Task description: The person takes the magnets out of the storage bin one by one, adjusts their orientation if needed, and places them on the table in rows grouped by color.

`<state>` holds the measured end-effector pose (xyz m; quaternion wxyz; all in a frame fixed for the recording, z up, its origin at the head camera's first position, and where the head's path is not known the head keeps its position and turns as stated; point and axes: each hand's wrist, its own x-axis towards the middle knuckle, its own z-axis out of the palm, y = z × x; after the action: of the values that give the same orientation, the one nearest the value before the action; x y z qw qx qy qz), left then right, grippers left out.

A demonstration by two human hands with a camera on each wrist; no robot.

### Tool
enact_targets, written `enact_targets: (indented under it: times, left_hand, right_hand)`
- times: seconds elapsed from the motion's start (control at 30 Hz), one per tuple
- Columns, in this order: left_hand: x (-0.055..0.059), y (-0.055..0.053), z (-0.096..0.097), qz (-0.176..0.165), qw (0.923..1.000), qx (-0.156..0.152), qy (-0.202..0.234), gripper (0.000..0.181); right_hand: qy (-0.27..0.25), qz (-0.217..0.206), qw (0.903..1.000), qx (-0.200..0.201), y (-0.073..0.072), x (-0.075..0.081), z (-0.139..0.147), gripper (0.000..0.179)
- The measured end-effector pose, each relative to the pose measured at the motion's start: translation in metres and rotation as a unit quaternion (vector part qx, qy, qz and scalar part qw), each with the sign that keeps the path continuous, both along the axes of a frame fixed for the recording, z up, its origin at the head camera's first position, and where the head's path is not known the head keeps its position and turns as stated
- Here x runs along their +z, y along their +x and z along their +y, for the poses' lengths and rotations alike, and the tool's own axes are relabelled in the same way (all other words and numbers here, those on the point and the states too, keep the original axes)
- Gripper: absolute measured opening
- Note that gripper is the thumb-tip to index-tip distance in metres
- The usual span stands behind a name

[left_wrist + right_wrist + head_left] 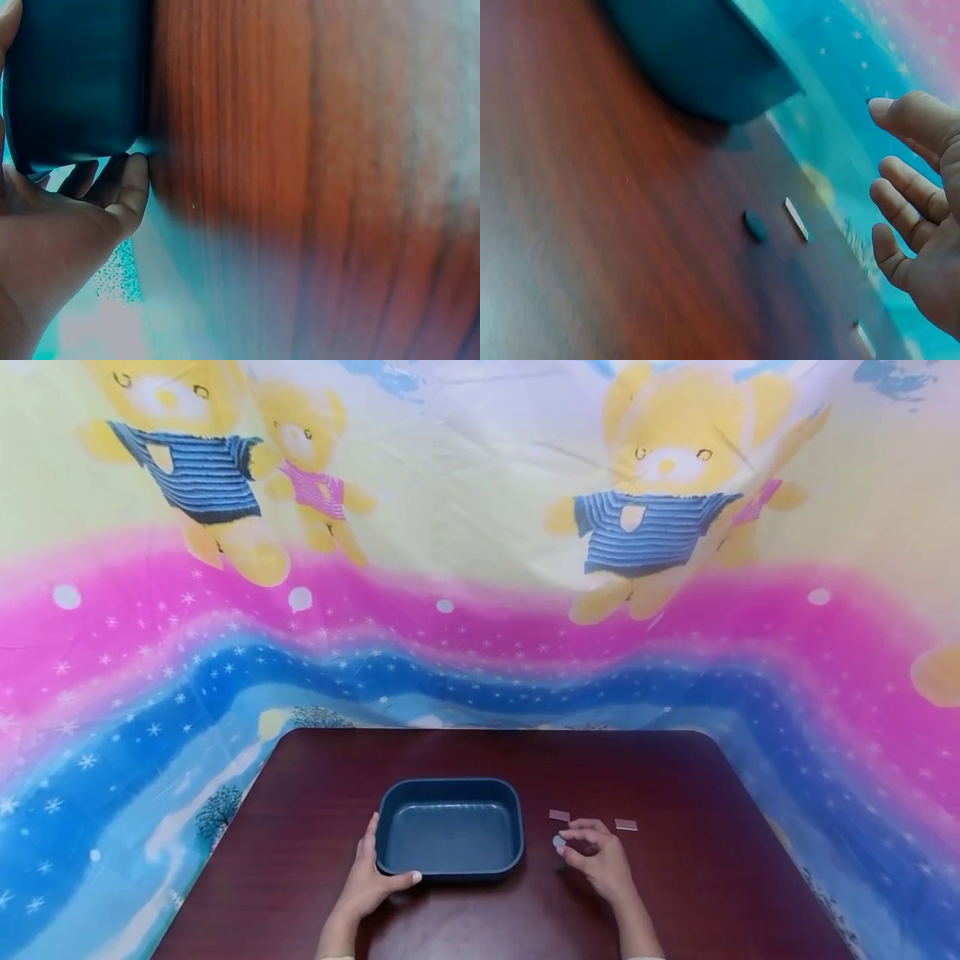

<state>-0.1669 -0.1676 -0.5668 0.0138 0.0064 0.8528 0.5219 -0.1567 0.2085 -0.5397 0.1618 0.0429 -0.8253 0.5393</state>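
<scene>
A dark blue rectangular tub (450, 839) stands on the table with its inside bare. My left hand (370, 878) grips its near left corner, thumb along the front rim and fingers against the left wall. To the right of the tub, my right hand (600, 858) pinches a small round grey disc (559, 842) between thumb and forefinger, above the tabletop. Its other fingers are loosely bent in the right wrist view. Below lies a dark round disc (755, 226) on the wood. Two small flat pale rectangular pieces, one on the left (558, 815) and one on the right (626, 825), lie beyond the hand.
The dark red-brown wooden table (315, 793) has rounded far corners. Behind and beside it hangs a colourful cloth (480, 635) printed with bears and snowflakes, close to the table's edges.
</scene>
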Motion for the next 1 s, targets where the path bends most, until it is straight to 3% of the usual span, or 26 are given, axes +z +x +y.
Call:
enact_targets:
  times: [0.2, 0.5, 0.8, 1.0]
  left_hand:
    - [-0.004, 0.002, -0.001, -0.008, 0.9999, 0.004, 0.006, 0.123]
    - [-0.004, 0.003, 0.001, -0.003, 0.9999, 0.010, 0.007, 0.123]
    - [-0.002, 0.000, 0.001, -0.002, 0.9999, 0.005, 0.015, 0.122]
    - [0.001, 0.000, 0.001, 0.005, 0.9999, 0.002, 0.013, 0.122]
  right_hand:
    - [0.020, -0.010, 0.9987, -0.045, 0.009, -0.024, 0.024, 0.022]
    - [0.022, 0.018, 0.9948, -0.098, 0.015, -0.031, 0.048, 0.024]
    - [0.038, 0.024, 0.9832, -0.177, 0.022, -0.045, 0.070, 0.024]
    - [0.071, 0.026, 0.9790, -0.189, 0.025, -0.052, 0.079, 0.023]
